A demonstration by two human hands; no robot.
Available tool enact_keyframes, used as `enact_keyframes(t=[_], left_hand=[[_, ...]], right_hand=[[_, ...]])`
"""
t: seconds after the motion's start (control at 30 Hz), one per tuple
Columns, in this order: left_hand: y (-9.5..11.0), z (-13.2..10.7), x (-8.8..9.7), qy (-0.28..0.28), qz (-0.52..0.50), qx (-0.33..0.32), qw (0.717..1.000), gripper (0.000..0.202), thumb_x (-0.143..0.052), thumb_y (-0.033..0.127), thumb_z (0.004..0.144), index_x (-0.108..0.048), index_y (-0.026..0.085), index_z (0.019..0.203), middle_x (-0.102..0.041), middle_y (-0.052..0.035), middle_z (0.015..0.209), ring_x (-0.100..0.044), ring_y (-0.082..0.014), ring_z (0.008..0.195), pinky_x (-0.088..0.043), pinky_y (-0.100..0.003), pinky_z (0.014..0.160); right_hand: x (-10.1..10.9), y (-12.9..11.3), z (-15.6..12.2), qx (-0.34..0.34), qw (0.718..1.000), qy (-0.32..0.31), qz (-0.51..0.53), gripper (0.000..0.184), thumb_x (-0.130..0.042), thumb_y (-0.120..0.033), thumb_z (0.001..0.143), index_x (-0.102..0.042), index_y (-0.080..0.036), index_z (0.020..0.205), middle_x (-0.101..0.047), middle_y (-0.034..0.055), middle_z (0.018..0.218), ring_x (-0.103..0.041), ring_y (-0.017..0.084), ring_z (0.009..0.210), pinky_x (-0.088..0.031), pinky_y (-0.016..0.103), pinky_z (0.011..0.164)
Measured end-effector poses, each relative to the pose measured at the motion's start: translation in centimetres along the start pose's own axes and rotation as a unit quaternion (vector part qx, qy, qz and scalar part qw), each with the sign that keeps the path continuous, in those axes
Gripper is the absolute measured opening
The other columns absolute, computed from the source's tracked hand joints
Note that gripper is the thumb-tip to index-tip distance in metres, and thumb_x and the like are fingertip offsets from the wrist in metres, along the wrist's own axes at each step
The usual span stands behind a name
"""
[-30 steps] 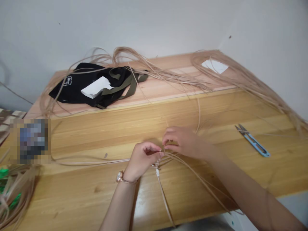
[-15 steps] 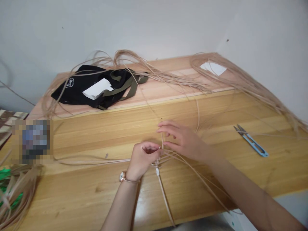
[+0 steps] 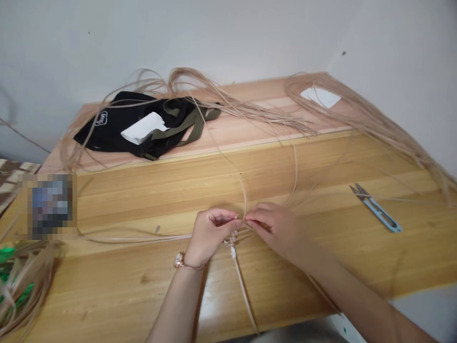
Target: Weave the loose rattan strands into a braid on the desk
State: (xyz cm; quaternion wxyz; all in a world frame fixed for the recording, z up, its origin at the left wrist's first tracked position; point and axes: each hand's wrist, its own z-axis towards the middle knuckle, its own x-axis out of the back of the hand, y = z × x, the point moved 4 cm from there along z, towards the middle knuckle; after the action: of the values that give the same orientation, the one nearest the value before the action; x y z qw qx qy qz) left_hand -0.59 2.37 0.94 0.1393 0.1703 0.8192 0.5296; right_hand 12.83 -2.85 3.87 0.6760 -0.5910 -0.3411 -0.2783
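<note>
Thin, pale rattan strands cross at a small woven piece over the middle of the table. My left hand, with a watch on its wrist, pinches the upper edge of that piece between thumb and fingertips. Close beside it on the right, my right hand has thumb and forefinger pressed together on a strand near the crossing. One strand stands up between the two hands. Other strands run out to the left and toward the near edge. My fingers partly hide the weave.
Blue thread snips lie on the table at right. Behind are a black bag with white paper on it and long rattan bundles. A coil with green ties sits at left, below a blurred-out object.
My right hand has come down and its spread fingers have closed on a strand next to my left hand. My left hand keeps its pinch in nearly the same place.
</note>
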Motion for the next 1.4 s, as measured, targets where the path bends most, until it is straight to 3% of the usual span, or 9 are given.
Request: enact_keyframes(t=[0.2,0.5,0.67,0.93,1.1,1.23,1.4], left_hand=[[-0.1,0.0,-0.1,-0.002,0.003,0.004,1.0,0.02,-0.073,0.019,0.05,-0.064,0.011,0.066,-0.067,-0.0035,0.064,-0.059,-0.0104,0.057,-0.045,-0.019,0.053],[-0.2,0.0,-0.2,-0.003,-0.012,0.0,1.0,0.018,-0.073,0.019,0.052,-0.063,0.011,0.065,-0.067,-0.005,0.066,-0.06,-0.0117,0.058,-0.047,-0.021,0.055],[-0.3,0.0,-0.3,-0.018,0.001,-0.007,1.0,0.017,-0.071,0.018,0.054,-0.063,0.011,0.067,-0.067,-0.0049,0.066,-0.06,-0.0123,0.058,-0.047,-0.022,0.055],[-0.2,0.0,-0.4,-0.025,0.03,-0.019,0.999,0.012,-0.069,0.016,0.057,-0.063,0.012,0.066,-0.066,-0.0039,0.065,-0.06,-0.0109,0.057,-0.047,-0.019,0.053],[-0.2,0.0,-0.4,-0.025,0.019,-0.013,0.999,0.012,-0.068,0.017,0.057,-0.063,0.011,0.066,-0.067,-0.0052,0.065,-0.06,-0.0123,0.056,-0.047,-0.021,0.052],[-0.2,0.1,-0.3,-0.024,0.021,-0.02,0.999,0.014,-0.069,0.018,0.056,-0.064,0.011,0.067,-0.068,-0.0066,0.067,-0.061,-0.0137,0.058,-0.048,-0.021,0.053],[-0.2,0.1,-0.3,-0.02,0.014,-0.023,0.999,0.014,-0.07,0.019,0.056,-0.065,0.011,0.067,-0.068,-0.006,0.066,-0.062,-0.014,0.059,-0.048,-0.021,0.053]], right_hand=[[-0.1,-0.4,0.1,-0.025,0.998,-0.036,-0.053,0.017,-0.045,-0.017,0.08,-0.062,-0.016,0.078,-0.056,0.0033,0.075,-0.05,0.013,0.074,-0.034,0.022,0.064],[0.2,-0.5,0.3,-0.087,0.994,-0.065,-0.029,0.015,-0.046,-0.017,0.078,-0.06,-0.016,0.077,-0.057,0.0023,0.074,-0.049,0.011,0.068,-0.032,0.021,0.06],[-0.1,-0.1,0.3,-0.138,0.985,-0.09,0.048,0.014,-0.049,-0.018,0.076,-0.062,-0.017,0.075,-0.06,0.0003,0.071,-0.05,0.009,0.062,-0.032,0.02,0.056],[-0.7,0.9,0.2,-0.249,0.942,-0.103,0.199,0.014,-0.057,-0.026,0.067,-0.062,-0.015,0.075,-0.061,0.0008,0.065,-0.053,0.009,0.055,-0.036,0.018,0.048],[-0.6,1.0,0.0,-0.233,0.937,-0.137,0.223,0.018,-0.058,-0.028,0.067,-0.062,-0.015,0.08,-0.06,0.0004,0.066,-0.052,0.009,0.058,-0.036,0.018,0.05],[-0.2,0.8,-0.3,-0.158,0.946,-0.187,0.212,0.026,-0.062,-0.022,0.064,-0.059,-0.018,0.09,-0.057,-0.0025,0.067,-0.049,0.008,0.058,-0.036,0.017,0.051],[0.1,0.9,-0.2,-0.123,0.965,-0.157,0.172,0.029,-0.064,-0.028,0.065,-0.06,-0.018,0.092,-0.057,-0.0013,0.069,-0.049,0.008,0.059,-0.035,0.018,0.053]])
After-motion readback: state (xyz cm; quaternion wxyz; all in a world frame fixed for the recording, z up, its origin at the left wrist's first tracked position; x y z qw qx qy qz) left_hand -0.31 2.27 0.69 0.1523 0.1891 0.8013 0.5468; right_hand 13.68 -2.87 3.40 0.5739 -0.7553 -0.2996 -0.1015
